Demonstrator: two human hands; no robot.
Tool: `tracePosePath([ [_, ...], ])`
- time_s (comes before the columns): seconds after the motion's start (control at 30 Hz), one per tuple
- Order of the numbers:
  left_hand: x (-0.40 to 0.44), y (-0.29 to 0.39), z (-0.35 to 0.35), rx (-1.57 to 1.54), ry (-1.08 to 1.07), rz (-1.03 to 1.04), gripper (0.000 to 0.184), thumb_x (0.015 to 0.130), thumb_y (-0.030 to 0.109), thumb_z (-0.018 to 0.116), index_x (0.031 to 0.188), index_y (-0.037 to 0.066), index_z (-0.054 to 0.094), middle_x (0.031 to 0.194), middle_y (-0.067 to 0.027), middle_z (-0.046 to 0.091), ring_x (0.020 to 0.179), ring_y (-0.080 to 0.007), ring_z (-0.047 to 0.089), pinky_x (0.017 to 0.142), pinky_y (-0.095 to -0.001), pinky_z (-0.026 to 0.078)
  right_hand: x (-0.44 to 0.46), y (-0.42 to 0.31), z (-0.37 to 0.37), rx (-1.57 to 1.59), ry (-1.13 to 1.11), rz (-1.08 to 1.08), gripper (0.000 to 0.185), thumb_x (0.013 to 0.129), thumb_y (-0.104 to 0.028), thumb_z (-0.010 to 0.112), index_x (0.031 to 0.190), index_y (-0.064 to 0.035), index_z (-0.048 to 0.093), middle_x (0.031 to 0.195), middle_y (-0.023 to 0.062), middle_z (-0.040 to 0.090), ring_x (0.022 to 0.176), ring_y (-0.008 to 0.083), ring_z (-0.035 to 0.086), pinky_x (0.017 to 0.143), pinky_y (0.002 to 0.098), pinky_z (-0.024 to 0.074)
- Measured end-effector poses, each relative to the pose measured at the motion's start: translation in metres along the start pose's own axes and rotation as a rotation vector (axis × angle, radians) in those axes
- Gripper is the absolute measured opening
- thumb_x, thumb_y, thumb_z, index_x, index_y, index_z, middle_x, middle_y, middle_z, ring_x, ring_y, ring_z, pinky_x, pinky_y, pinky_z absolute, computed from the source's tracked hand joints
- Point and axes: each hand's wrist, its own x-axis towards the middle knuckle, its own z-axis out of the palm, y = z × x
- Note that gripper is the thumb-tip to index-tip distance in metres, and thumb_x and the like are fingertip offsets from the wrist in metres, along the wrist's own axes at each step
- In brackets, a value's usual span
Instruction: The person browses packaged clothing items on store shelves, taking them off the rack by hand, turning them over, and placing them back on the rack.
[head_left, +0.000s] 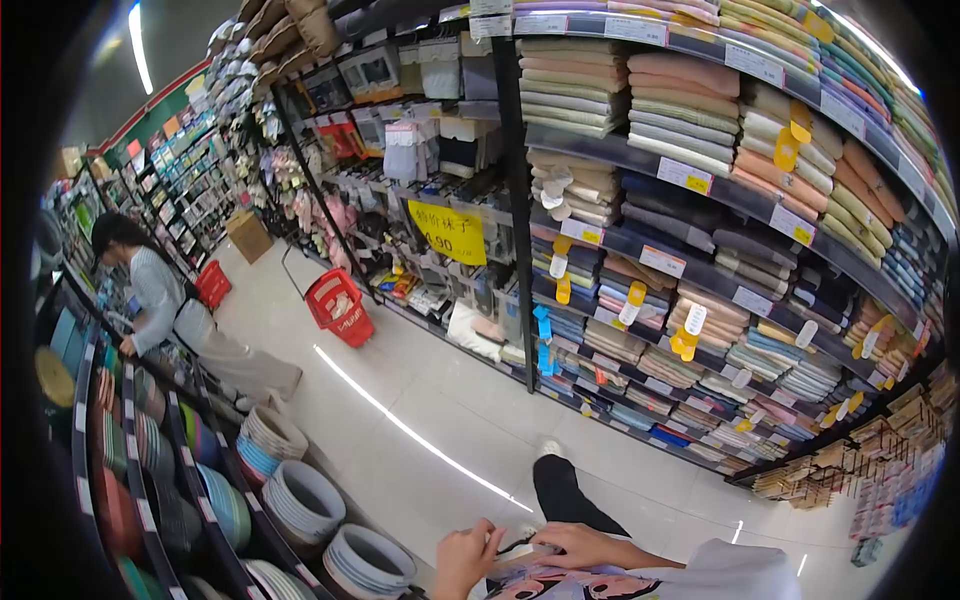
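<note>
Both of my hands are close to my body at the bottom of the head view, in front of a white shirt with a printed cartoon picture (590, 585). My left hand (466, 558) is closed, with its fingers bent and its fingertips pressed together. My right hand (578, 547) is beside it, the fingers curled down toward the shirt. A small dark strip (515, 548) shows between the two hands, too little of it to name. What either hand grips is hidden. My leg in black trousers (570, 495) reaches out over the pale floor.
Shelves of folded towels (685, 130) line the right, with a yellow price sign (447, 232) beside them. A red shopping basket (340, 308) stands in the aisle. Another person (165, 290) bends at the left shelves. Striped woven baskets (303, 500) fill the lower left.
</note>
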Motion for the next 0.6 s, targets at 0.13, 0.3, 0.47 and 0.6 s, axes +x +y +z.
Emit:
tracePosePath([
  [0.13,0.052,-0.005,-0.009,0.008,0.072,0.006,0.018,0.079,0.025,0.059,0.076,0.008,0.055,0.049,-0.0076,0.052,0.045,-0.0257,0.053,0.045,-0.0344,0.04,0.039,0.027,-0.023,0.045,0.042,0.087,0.032,0.078,-0.032,0.06,0.095,-0.0059,0.054,0.084,0.0116,0.054,0.08,0.0288,0.055,0.067,0.0358,0.0449],
  [0.3,0.109,-0.021,-0.045,0.027,0.04,-0.099,0.018,0.081,0.025,0.057,0.081,0.007,0.053,0.058,-0.008,0.057,0.052,-0.0278,0.055,0.052,-0.0367,0.042,0.131,0.043,-0.087,-0.018,0.086,-0.035,0.029,0.076,-0.029,0.062,0.093,-0.0056,0.056,0.082,0.011,0.055,0.076,0.0272,0.055,0.065,0.0349,0.0451],
  [0.47,0.166,-0.054,-0.074,0.023,0.225,-0.17,0.021,0.08,0.019,0.058,0.091,0.003,0.051,0.065,-0.0106,0.057,0.062,-0.0255,0.058,0.057,-0.0354,0.044,0.218,0.059,-0.148,-0.068,0.181,-0.178,0.028,0.076,-0.027,0.063,0.093,-0.0055,0.058,0.08,0.01,0.055,0.072,0.0248,0.055,0.064,0.0333,0.0446],
  [0.6,0.205,-0.079,-0.089,-0.001,0.163,-0.382,0.031,0.083,0.027,0.054,0.101,0.002,0.051,0.092,-0.0159,0.06,0.072,-0.0277,0.06,0.062,-0.0354,0.046,0.27,0.092,-0.198,0.029,0.347,-0.131,0.027,0.074,-0.023,0.066,0.092,-0.0044,0.058,0.081,0.0105,0.057,0.071,0.0251,0.055,0.064,0.031,0.0443],
])
